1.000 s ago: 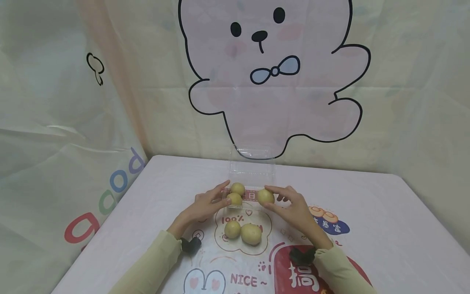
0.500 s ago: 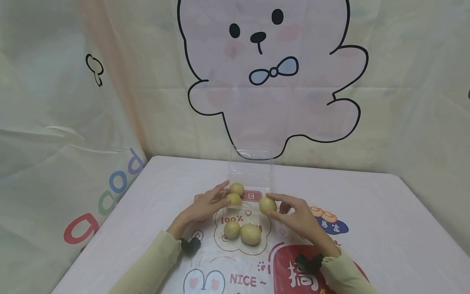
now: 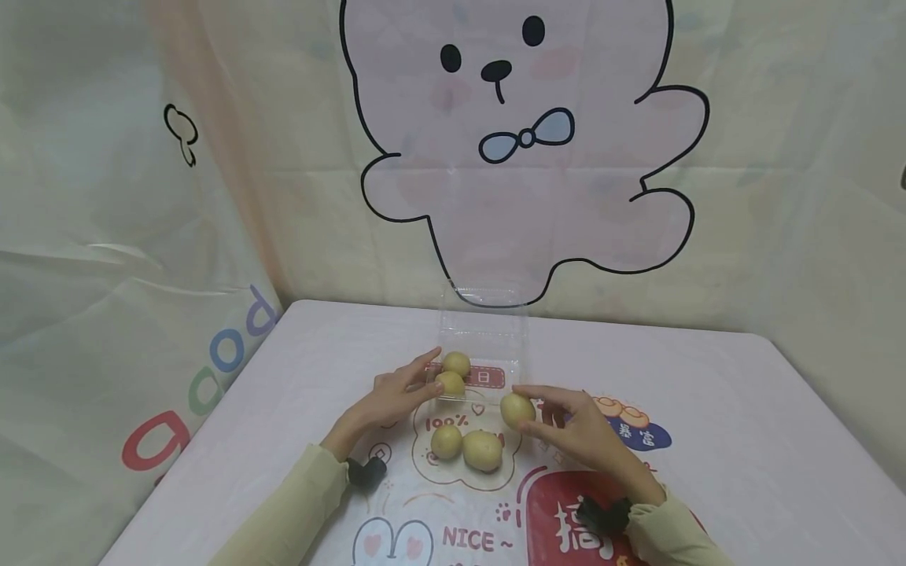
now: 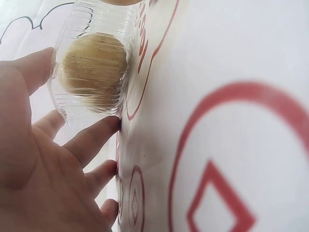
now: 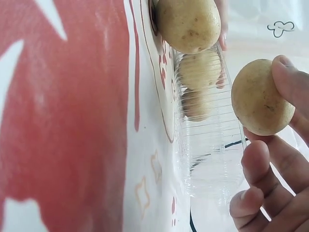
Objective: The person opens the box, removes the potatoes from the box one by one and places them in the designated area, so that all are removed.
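Note:
A clear plastic box (image 5: 212,154) lies with its lid (image 3: 484,336) raised at the back. Two round yellowish potatoes (image 3: 456,363) sit in its left end. My left hand (image 3: 401,395) rests against that end, fingers spread and mostly straight, thumb by the front rim; in the left wrist view its fingertips touch the ribbed wall. Just in front of the box's right end, my right hand (image 3: 582,424) pinches another potato (image 5: 260,96) between thumb and fingers, above the table. Nearer to me, a smaller potato (image 3: 446,442) and a larger potato (image 3: 483,451) lie side by side.
The white table (image 3: 743,424) has a printed cover, with a red patch (image 3: 545,519) at front right. A hanging sheet (image 3: 587,196) with a bear drawing stands behind the far edge, another sheet (image 3: 106,275) at left. Dark bands (image 3: 366,473) circle both wrists.
My right hand, with the potato in its pinch, has moved from over the box's right end toward me and slightly right. My left hand and the other potatoes have stayed in place.

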Available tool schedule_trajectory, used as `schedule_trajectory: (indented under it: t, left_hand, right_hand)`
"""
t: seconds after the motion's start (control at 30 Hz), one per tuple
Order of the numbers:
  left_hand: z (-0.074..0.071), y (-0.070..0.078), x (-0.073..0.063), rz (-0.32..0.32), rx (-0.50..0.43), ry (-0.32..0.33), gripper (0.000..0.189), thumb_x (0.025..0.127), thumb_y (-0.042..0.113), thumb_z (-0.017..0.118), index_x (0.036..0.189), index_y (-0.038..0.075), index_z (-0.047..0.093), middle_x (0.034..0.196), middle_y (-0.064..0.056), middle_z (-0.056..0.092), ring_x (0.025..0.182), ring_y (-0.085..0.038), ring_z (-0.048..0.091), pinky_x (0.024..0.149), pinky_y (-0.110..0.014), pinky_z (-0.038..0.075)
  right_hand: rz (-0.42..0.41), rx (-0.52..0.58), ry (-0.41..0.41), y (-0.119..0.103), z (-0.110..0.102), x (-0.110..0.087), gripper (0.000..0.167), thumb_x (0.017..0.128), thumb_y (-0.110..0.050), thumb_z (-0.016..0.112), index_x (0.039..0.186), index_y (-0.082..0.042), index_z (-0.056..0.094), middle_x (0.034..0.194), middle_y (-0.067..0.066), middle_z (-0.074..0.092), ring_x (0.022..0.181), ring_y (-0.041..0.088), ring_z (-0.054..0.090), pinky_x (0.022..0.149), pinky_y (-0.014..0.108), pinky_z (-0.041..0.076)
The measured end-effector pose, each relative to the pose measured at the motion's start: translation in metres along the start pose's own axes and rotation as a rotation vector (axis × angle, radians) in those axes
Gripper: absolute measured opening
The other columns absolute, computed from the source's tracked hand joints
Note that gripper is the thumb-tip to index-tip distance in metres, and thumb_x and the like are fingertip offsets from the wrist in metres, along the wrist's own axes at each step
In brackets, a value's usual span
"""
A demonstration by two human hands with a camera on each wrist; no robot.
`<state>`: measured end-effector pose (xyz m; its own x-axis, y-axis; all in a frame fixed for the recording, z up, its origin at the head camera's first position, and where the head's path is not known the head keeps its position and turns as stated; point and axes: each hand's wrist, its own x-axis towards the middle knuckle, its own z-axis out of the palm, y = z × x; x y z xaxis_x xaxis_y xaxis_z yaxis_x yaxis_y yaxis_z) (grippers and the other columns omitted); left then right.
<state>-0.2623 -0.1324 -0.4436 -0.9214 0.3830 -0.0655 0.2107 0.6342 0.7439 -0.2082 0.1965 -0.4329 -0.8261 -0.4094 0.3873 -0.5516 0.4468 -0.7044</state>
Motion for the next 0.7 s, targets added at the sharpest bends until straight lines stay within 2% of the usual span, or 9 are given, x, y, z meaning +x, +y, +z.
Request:
schedule_trajectory:
  t: [0.27, 0.5, 0.6, 0.7]
  left_hand:
    - [-0.0012, 0.0010, -0.0020, -0.007, 0.007, 0.005, 0.071, 0.099, 0.060, 0.054, 0.161, 0.043, 0.024, 0.154, -0.004, 0.053, 0.154, -0.035, 0.030, 0.124, -0.068, 0.002]
    - [-0.0009, -0.0015, -0.0011, 0.003, -0.002, 0.001, 0.071, 0.099, 0.059, 0.054, 0.161, 0.042, 0.024, 0.155, -0.003, 0.052, 0.155, -0.035, 0.030, 0.123, -0.068, 0.002]
    - [-0.0008, -0.0021, -0.0007, 0.007, 0.002, 0.000, 0.071, 0.099, 0.060, 0.054, 0.161, 0.042, 0.023, 0.155, -0.002, 0.052, 0.154, -0.034, 0.031, 0.124, -0.067, 0.002]
    - [-0.0009, -0.0019, -0.0005, 0.003, -0.001, 0.000, 0.071, 0.099, 0.061, 0.054, 0.161, 0.043, 0.023, 0.156, -0.003, 0.051, 0.154, -0.035, 0.031, 0.124, -0.068, 0.001]
  right_hand:
    - [-0.032, -0.002, -0.041, -0.0004, -0.0019, -0.0035, 0.045, 0.085, -0.019, 0.084, 0.128, -0.016, 0.072, 0.071, -0.005, 0.059, 0.062, 0.004, 0.049, 0.051, 0.022, 0.043]
    - [0.117, -0.026, -0.181, -0.0064, -0.0047, -0.0065, 0.050, 0.084, -0.035, 0.084, 0.130, -0.021, 0.071, 0.075, -0.006, 0.061, 0.068, 0.006, 0.053, 0.054, 0.021, 0.045]
    - [0.140, -0.018, -0.231, -0.0057, -0.0057, -0.0075, 0.050, 0.085, -0.037, 0.083, 0.130, -0.021, 0.071, 0.078, -0.004, 0.063, 0.069, 0.007, 0.054, 0.055, 0.021, 0.046]
    - [0.127, -0.003, -0.263, -0.0015, -0.0057, -0.0081, 0.048, 0.085, -0.035, 0.083, 0.129, -0.021, 0.071, 0.080, -0.003, 0.065, 0.069, 0.007, 0.054, 0.056, 0.021, 0.046]
